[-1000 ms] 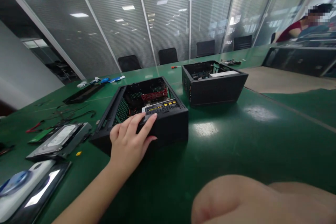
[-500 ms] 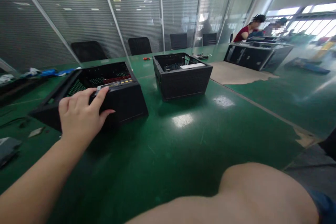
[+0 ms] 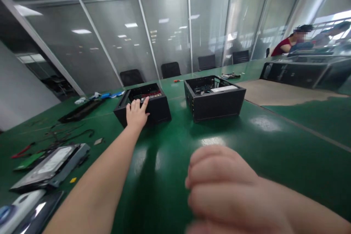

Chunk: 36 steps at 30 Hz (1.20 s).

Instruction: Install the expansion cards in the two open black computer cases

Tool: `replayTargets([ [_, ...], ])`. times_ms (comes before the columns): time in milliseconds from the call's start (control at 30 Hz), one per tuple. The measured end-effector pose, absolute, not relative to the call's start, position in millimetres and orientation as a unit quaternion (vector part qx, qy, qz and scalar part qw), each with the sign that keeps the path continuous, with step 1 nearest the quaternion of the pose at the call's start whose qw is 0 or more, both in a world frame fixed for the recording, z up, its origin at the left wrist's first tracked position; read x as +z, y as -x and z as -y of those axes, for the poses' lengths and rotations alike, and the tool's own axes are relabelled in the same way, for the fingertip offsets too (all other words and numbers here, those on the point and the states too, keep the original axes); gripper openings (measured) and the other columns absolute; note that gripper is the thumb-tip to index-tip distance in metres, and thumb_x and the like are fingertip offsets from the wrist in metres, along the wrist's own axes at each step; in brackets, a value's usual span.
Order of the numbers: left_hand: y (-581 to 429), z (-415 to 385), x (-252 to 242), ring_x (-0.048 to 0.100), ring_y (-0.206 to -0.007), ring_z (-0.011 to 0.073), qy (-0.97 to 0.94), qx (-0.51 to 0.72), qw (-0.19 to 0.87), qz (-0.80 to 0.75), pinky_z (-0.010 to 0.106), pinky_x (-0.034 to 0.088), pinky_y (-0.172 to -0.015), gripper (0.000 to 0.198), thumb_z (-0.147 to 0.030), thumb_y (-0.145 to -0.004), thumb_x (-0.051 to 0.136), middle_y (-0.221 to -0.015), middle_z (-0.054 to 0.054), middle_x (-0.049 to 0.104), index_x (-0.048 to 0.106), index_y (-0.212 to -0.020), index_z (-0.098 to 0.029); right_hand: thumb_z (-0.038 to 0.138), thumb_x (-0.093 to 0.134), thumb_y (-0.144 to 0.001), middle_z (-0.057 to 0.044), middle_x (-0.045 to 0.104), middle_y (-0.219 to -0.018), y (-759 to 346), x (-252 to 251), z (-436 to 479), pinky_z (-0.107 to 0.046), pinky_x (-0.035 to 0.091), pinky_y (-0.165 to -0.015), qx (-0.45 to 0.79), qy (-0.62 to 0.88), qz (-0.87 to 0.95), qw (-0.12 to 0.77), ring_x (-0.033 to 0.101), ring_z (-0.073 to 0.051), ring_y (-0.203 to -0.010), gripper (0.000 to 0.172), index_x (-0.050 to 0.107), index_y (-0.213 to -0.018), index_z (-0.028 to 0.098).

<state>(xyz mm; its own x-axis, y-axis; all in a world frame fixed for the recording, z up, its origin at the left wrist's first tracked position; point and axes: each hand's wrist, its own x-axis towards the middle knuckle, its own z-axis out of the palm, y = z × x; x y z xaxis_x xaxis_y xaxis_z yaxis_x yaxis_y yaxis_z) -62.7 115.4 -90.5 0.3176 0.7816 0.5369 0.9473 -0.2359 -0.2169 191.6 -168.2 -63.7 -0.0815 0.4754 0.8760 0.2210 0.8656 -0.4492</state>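
Currently | black case (image 3: 160, 110) opens upward, long axis seemingly crosswise | left fingers (image 3: 144, 104) spread, touching it | right fingers (image 3: 215, 171) curled, hold unclear

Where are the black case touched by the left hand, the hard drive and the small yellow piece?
Black case (image 3: 159, 110): head view, on its near outer wall.
Hard drive (image 3: 55, 159): head view, on its white label.
Small yellow piece (image 3: 72, 180): head view, on its upper face.

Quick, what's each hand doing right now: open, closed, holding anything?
Left hand: fingers over the left black case's near top edge; whether it grips cannot be told.
Right hand: closed, fingers curled; nothing visible in it.
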Motion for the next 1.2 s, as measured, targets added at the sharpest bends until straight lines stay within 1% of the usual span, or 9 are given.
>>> replayTargets([
  [100, 63.4, -104.2, -94.1, 0.017, -0.151, 0.0319, 0.761, -0.170, 0.246, 0.576, 0.050, 0.018, -0.121, 0.082, -0.041, -0.088, 0.056, -0.165, 0.012, 0.010, 0.012, -0.157, -0.031, 0.016, 0.059, -0.083, -0.002, 0.066, -0.095, -188.0, -62.5, 114.7, -0.037, 0.055, -0.078, -0.034, 0.197, 0.757, 0.622, 0.062, -0.016, -0.088, 0.044, 0.060, -0.123, 0.033],
  [167, 69.6, -84.7, -108.6, 0.019, -0.151, 0.0312, 0.759, -0.189, 0.241, 0.574, 0.049, 0.023, -0.120, 0.083, -0.047, -0.089, 0.052, -0.166, 0.010, 0.006, 0.009, -0.157, -0.029, 0.018, 0.055, -0.087, -0.008, 0.063, -0.108, -196.4, -70.1, 73.4, -0.041, 0.052, -0.089, -0.084, 0.276, 0.740, 0.608, 0.058, -0.020, -0.102, 0.040, 0.056, -0.126, 0.024],
  [267, 91.2, -50.4, -147.0, 0.031, -0.146, 0.0277, 0.789, -0.148, 0.179, 0.569, 0.048, 0.033, -0.116, 0.073, -0.055, -0.090, 0.043, -0.164, 0.008, 0.021, 0.021, -0.155, -0.028, 0.030, 0.057, -0.088, -0.011, 0.060, -0.119, -222.8, -88.5, 28.5, -0.046, 0.045, -0.101, -0.086, 0.419, 0.706, 0.564, 0.054, -0.024, -0.114, 0.038, 0.056, -0.125, 0.021],
  [433, 133.4, -29.0, -206.3, 0.038, -0.143, 0.0276, 0.754, -0.126, 0.060, 0.642, 0.050, 0.036, -0.115, 0.072, -0.064, -0.091, 0.029, -0.157, 0.013, 0.037, 0.039, -0.147, -0.019, 0.040, 0.056, -0.088, -0.013, 0.060, -0.123, -263.7, -117.9, 0.1, -0.043, 0.040, -0.106, -0.109, 0.529, 0.671, 0.509, 0.052, -0.026, -0.118, 0.043, 0.058, -0.123, 0.016],
  [667, 129.9, -32.7, -209.4, 0.038, -0.143, 0.0275, 0.747, -0.141, 0.025, 0.649, 0.056, 0.032, -0.115, 0.070, -0.065, -0.090, 0.029, -0.151, 0.013, 0.045, 0.046, -0.142, -0.021, 0.059, 0.048, -0.087, -0.018, 0.049, -0.142, -284.0, -136.1, -42.0, -0.051, 0.028, -0.106, -0.203, 0.665, 0.619, 0.366, 0.041, -0.032, -0.132, 0.063, 0.050, -0.134, 0.017],
  [767, 125.7, -26.8, -205.3, 0.038, -0.142, 0.0276, 0.745, -0.147, 0.019, 0.650, 0.056, 0.032, -0.114, 0.067, -0.063, -0.091, 0.029, -0.151, 0.014, 0.045, 0.049, -0.139, -0.020, 0.067, 0.043, -0.087, -0.020, 0.055, -0.133, -300.9, -127.0, -64.0, -0.055, 0.025, -0.104, -0.225, 0.694, 0.632, 0.262, 0.045, -0.035, -0.125, 0.069, 0.053, -0.130, 0.014],
  [900, 124.3, -23.1, -204.3, 0.039, -0.140, 0.0278, 0.744, -0.156, 0.010, 0.650, 0.056, 0.032, -0.113, 0.065, -0.063, -0.091, 0.033, -0.149, 0.016, 0.046, 0.050, -0.136, -0.020, 0.077, 0.039, -0.083, -0.020, 0.064, -0.113, -323.7, -106.3, -82.4, -0.048, 0.035, -0.094, -0.184, 0.693, 0.678, 0.165, 0.054, -0.034, -0.110, 0.075, 0.065, -0.113, 0.013],
  [1033, 124.3, -22.6, -205.8, 0.041, -0.138, 0.0281, 0.745, -0.175, 0.011, 0.644, 0.056, 0.033, -0.111, 0.062, -0.062, -0.090, 0.035, -0.147, 0.015, 0.049, 0.052, -0.133, -0.020, 0.082, 0.042, -0.078, -0.021, 0.068, -0.104, -325.2, -88.0, -77.1, -0.040, 0.040, -0.079, -0.129, 0.702, 0.687, 0.134, 0.060, -0.032, -0.096, 0.081, 0.070, -0.105, 0.012],
  [1200, 125.3, -22.6, -210.3, 0.044, -0.135, 0.0289, 0.745, -0.196, 0.011, 0.637, 0.055, 0.035, -0.109, 0.061, -0.061, -0.090, 0.037, -0.143, 0.015, 0.052, 0.048, -0.136, -0.022, 0.081, 0.046, -0.077, -0.013, 0.071, -0.099, -310.7, -84.7, -25.1, -0.039, 0.042, -0.073, -0.121, 0.683, 0.707, 0.139, 0.063, -0.030, -0.090, 0.072, 0.073, -0.101, 0.019],
])
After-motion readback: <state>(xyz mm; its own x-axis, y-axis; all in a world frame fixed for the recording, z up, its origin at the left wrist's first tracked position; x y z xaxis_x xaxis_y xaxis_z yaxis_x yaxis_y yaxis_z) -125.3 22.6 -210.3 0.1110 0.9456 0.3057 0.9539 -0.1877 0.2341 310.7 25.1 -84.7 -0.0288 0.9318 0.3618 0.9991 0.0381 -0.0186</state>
